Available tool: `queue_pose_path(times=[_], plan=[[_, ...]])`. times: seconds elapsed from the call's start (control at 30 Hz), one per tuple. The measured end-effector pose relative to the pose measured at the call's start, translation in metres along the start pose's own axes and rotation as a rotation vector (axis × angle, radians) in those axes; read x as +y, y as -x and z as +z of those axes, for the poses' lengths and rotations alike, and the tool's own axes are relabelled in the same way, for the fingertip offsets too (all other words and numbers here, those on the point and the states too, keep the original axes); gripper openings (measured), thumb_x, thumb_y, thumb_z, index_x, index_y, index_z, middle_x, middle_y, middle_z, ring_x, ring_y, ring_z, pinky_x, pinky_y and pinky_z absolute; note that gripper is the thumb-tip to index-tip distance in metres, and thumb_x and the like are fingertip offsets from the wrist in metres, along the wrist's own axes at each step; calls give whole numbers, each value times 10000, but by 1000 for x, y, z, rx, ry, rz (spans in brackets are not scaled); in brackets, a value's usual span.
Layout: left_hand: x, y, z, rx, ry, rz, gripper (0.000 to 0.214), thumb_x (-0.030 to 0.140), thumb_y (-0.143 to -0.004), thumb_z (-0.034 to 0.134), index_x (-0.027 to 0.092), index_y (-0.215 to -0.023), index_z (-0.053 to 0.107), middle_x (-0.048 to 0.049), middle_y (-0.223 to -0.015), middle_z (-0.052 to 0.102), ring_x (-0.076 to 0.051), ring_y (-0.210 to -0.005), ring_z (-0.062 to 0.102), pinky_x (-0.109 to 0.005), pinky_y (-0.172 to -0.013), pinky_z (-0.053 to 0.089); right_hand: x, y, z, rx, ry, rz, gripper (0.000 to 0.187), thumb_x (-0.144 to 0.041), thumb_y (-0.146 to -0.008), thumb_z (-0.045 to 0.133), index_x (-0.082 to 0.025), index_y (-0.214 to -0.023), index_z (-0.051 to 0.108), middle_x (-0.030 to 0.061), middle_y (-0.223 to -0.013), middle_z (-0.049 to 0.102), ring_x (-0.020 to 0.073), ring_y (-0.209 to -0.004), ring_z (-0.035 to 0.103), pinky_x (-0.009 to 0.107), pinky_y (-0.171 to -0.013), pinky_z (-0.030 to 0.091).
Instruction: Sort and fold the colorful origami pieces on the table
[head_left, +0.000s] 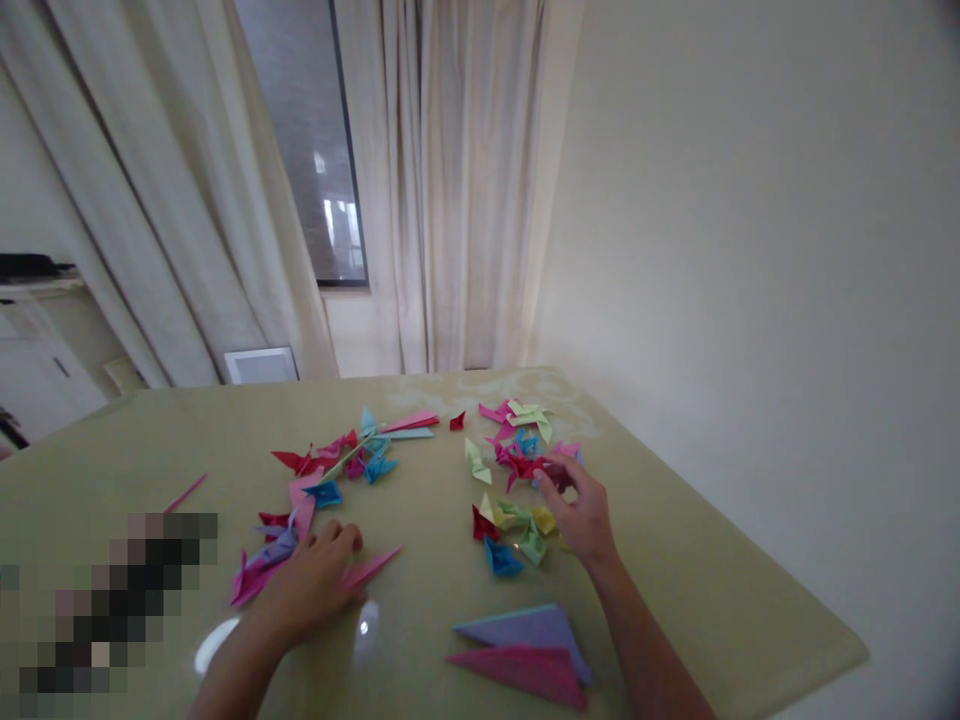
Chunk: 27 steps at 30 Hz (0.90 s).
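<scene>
My left hand rests on the table with its fingers curled down onto a pink folded paper strip. Just left of it lie purple and pink folded papers. My right hand reaches into a cluster of small coloured origami pieces; its fingertips pinch at a dark red piece. Yellow, green, red and blue pieces lie just left of that hand.
More origami figures lie at the table's middle. Purple and pink folded triangles sit near the front edge. The yellow-green table ends at the right near a white wall. Curtains and a window stand behind. A pixelated patch covers the lower left.
</scene>
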<state>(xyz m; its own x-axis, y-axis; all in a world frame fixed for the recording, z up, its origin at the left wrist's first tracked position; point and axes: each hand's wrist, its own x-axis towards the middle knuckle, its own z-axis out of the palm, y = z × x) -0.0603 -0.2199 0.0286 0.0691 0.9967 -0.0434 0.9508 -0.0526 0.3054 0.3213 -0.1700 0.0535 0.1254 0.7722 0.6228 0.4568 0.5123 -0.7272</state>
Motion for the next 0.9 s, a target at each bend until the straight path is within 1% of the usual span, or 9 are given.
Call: queue_pose_path(times=[0.1, 0.17, 0.37, 0.47, 0.6, 0.67, 0.73, 0.8, 0.9], plan=[[-1, -5, -1, -74, 90, 67, 78, 264, -775, 613, 228, -828, 658, -49, -905, 736, -256, -876, 685, -312, -758, 471, 3, 2, 3, -65, 56, 22, 280, -451, -918, 690, -198, -1016, 760, 24, -744, 702, 196, -621, 609, 296, -595, 487], [8, -10, 0, -59, 146, 79, 120, 310, -836, 566, 225, -814, 647, -43, -862, 731, -243, -832, 677, -297, -710, 442, 6, 3, 5, -75, 119, 16, 303, -488, -920, 690, -199, -982, 756, 4, -690, 642, 186, -582, 562, 293, -573, 453], [36, -22, 7, 180, 257, 29, 270, 378, -960, 424, 224, -820, 596, -66, -824, 715, -249, -795, 679, -314, -687, 413, -1, 7, 13, -54, 120, -68, 323, -499, -987, 628, -201, -959, 749, 14, -720, 628, 195, -618, 550, 305, -607, 448], [51, -21, 8, 315, 555, 52, 312, 452, -1023, 357, 233, -951, 567, -12, -741, 678, -211, -670, 654, -295, -650, 435, -29, -1, 31, -218, 46, -141, 291, -459, -1017, 614, -203, -1013, 751, 47, -854, 692, 202, -706, 612, 310, -679, 493], [72, -15, 15, 421, 815, 188, 336, 511, -1030, 430, 229, -979, 605, 1, -767, 661, -200, -691, 638, -291, -654, 479, -74, -20, 73, -558, -55, -157, 395, -431, -977, 724, -214, -1304, 678, 86, -1138, 724, 216, -890, 688, 313, -761, 531], [79, -12, 22, 410, 913, 227, 337, 514, -1029, 462, 222, -1017, 631, -6, -805, 679, -195, -691, 638, -284, -629, 498, -88, -28, 93, -706, -139, -132, 270, -316, -983, 717, -217, -1235, 702, 36, -985, 749, 186, -810, 692, 289, -745, 523], [82, -10, 28, 379, 999, 245, 338, 519, -1027, 485, 219, -1048, 638, -14, -832, 700, -191, -682, 648, -282, -616, 525, -94, -29, 105, -731, -228, -88, 173, -209, -983, 679, -216, -1152, 715, -3, -864, 735, 166, -769, 681, 265, -724, 512], [83, -9, 32, 380, 1051, 257, 319, 514, -1020, 517, 220, -1037, 638, -31, -879, 723, -197, -734, 675, -293, -662, 560, -91, -23, 106, -701, -291, -33, 261, -182, -972, 681, -219, -1230, 677, -11, -878, 735, 162, -771, 671, 256, -704, 510], [88, -8, 34, 395, 1111, 240, 301, 514, -1002, 573, 218, -983, 625, -40, -885, 731, -194, -770, 684, -285, -688, 561, -83, -4, 91, -698, -215, -2, 574, -234, -916, 793, -235, -1436, 549, 19, -1026, 748, 183, -810, 679, 288, -723, 548]])
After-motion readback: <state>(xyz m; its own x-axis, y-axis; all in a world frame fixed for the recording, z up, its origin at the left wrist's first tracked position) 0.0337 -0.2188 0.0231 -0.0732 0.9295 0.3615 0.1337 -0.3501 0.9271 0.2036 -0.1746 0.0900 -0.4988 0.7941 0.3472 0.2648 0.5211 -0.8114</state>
